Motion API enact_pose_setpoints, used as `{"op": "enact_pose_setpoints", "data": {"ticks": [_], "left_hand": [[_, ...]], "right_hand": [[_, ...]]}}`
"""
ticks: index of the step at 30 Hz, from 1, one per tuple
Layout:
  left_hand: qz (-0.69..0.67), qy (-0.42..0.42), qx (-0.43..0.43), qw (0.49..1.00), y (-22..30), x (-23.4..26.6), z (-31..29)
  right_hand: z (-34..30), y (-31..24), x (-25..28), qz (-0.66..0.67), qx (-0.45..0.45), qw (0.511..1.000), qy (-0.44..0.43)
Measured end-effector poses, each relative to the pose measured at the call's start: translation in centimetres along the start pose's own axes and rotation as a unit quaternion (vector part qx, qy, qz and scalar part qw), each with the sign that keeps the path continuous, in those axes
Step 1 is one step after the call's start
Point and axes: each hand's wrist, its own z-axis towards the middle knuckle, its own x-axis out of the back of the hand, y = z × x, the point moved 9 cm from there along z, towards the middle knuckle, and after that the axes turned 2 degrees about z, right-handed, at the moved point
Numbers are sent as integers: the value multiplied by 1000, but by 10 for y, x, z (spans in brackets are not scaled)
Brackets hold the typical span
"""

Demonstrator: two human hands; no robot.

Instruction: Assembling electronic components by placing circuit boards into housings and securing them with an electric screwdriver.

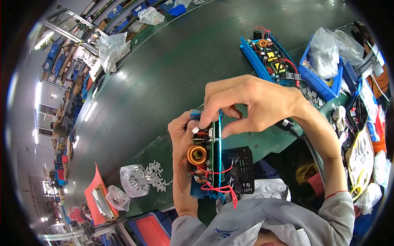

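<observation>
A circuit board in an open blue metal housing (220, 156) is raised in front of my chest, its long side running toward me. On it are a copper-wound ring coil (197, 155) and loose red wires (221, 188). My left hand (180, 131) grips its left side near the far end, fingers wrapped round behind. A small white piece (195, 130) shows by the left thumb. My right hand (254, 102) reaches over the far end, index finger inside and thumb against the blue outer wall. A black perforated plate (245, 170) sits at the unit's near right.
Another blue-housed board (271, 55) lies on the green bench (184, 61) ahead right, beside a blue bin (324, 88) with plastic bags. Small metallic pieces (156, 176) and a bag (134, 180) lie at left, near a red folder (96, 197). Shelves line the far left.
</observation>
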Motion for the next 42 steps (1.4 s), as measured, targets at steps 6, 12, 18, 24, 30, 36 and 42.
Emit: {"op": "enact_pose_setpoints", "data": {"ticks": [6, 12, 18, 24, 30, 36, 42], "left_hand": [[-103, 47, 55, 992, -14, 20, -9], [-122, 75, 69, 987, -5, 23, 0], [-51, 98, 106, 988, -2, 31, 0], [-25, 110, 121, 986, 6, 50, -22], [-50, 98, 118, 987, 12, 23, -118], [-79, 104, 109, 985, -15, -5, 8], [-135, 114, 116, 977, -28, -7, -10]], "right_hand": [[-1, 3, 0, -29, 34, 984, 172], [-28, 38, -16, 9, -27, 957, 289], [-85, 124, -70, 123, -199, 909, 346], [-149, 179, -100, 195, -323, 833, 404], [-176, 160, -60, 177, -345, 800, 458], [-123, 106, -2, 44, -240, 865, 439], [13, 39, 29, -197, -71, 959, 189]]}}
